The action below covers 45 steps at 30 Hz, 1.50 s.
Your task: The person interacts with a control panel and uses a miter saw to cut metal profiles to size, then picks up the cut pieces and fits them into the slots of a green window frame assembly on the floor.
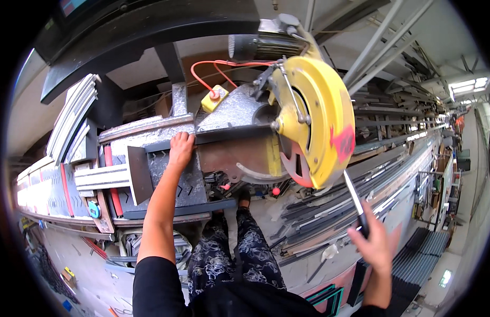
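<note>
**Yellow-guarded chop saw raised, workpiece being pinned at the fence**

Yellow is dominating the scene: the round yellow metal blade guard point(313, 121) of a chop saw is sitting tilted up, with the toothed edge of the blade showing beneath it. The right hand point(373, 240) is wrapping closed around the black grip of the long silver saw handle point(355, 198), fingers curled fully about it. The left hand point(180, 149) is lying flat, fingers spread and pressing down on a long grey metal profile point(144, 129) that is running across the speckled grey saw table point(229, 108) toward the blade; it is pinning rather than gripping. A small yellow switch box with a red button point(214, 98) is resting behind the fence, its red cable looping upward. Stacked metal sections are lying at the left and on the floor below.

Judging from this, the piece is being positioned for a cut. The next move is calling for the profile staying hard against the fence, the left hand well apart from the blade line, and a steady pull down on the handle.
</note>
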Each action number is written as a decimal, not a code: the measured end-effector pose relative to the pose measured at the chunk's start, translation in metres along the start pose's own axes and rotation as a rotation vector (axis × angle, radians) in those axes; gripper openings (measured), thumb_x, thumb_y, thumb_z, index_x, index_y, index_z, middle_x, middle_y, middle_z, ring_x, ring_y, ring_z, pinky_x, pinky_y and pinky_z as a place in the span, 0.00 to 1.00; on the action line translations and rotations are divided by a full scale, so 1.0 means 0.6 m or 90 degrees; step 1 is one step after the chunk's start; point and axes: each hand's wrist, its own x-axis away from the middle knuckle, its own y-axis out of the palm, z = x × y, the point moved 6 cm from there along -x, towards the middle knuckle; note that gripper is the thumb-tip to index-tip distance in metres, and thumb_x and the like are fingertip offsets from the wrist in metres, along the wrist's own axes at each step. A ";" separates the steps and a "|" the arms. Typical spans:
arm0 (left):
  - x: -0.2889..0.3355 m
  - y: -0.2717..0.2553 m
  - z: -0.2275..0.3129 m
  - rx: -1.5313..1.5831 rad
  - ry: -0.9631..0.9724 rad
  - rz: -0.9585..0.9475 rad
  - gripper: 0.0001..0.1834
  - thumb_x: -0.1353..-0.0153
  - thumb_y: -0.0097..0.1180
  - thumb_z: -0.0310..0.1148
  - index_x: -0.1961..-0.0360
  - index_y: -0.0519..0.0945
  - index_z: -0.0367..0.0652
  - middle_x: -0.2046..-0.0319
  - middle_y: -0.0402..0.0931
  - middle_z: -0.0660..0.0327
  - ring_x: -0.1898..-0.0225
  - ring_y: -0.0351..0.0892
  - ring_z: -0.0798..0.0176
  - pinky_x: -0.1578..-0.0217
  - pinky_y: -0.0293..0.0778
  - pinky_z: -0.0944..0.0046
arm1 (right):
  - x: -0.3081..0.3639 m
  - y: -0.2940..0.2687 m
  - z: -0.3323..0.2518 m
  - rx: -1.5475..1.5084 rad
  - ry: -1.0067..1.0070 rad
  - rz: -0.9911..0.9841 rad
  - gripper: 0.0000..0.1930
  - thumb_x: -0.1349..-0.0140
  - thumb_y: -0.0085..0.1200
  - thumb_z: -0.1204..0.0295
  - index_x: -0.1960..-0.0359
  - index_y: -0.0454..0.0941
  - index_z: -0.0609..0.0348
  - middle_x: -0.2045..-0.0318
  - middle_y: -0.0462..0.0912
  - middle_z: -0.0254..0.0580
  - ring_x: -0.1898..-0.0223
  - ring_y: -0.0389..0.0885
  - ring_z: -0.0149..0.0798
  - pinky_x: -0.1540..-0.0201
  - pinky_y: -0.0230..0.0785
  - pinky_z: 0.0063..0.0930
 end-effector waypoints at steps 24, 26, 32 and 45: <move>0.005 0.026 -0.014 0.041 -0.036 -0.070 0.21 0.49 0.61 0.38 0.53 0.75 0.49 0.58 0.70 0.58 0.49 0.67 0.52 0.50 0.62 0.52 | -0.052 0.228 0.247 -0.219 0.114 0.071 0.09 0.43 0.60 0.75 0.72 0.70 0.61 0.85 0.69 0.31 0.87 0.63 0.23 0.85 0.56 0.23; 0.011 0.020 -0.022 0.038 -0.034 -0.058 0.20 0.48 0.61 0.38 0.53 0.75 0.49 0.58 0.70 0.58 0.49 0.67 0.52 0.50 0.62 0.52 | -0.053 0.233 0.242 -0.190 0.132 0.051 0.09 0.43 0.60 0.74 0.71 0.70 0.62 0.83 0.70 0.32 0.84 0.66 0.27 0.80 0.61 0.25; 0.003 0.013 -0.023 0.053 -0.029 -0.070 0.19 0.47 0.59 0.36 0.52 0.75 0.48 0.58 0.70 0.57 0.49 0.67 0.53 0.50 0.61 0.51 | -0.059 0.228 0.221 -0.081 0.034 0.100 0.10 0.45 0.61 0.73 0.70 0.73 0.64 0.78 0.76 0.39 0.74 0.72 0.36 0.65 0.68 0.31; 0.005 0.044 -0.031 0.049 -0.016 -0.065 0.22 0.50 0.61 0.29 0.52 0.73 0.40 0.60 0.68 0.50 0.55 0.68 0.46 0.53 0.64 0.50 | -0.073 0.266 0.242 -0.042 0.065 0.086 0.17 0.44 0.58 0.58 0.66 0.73 0.60 0.73 0.79 0.55 0.67 0.79 0.58 0.64 0.70 0.49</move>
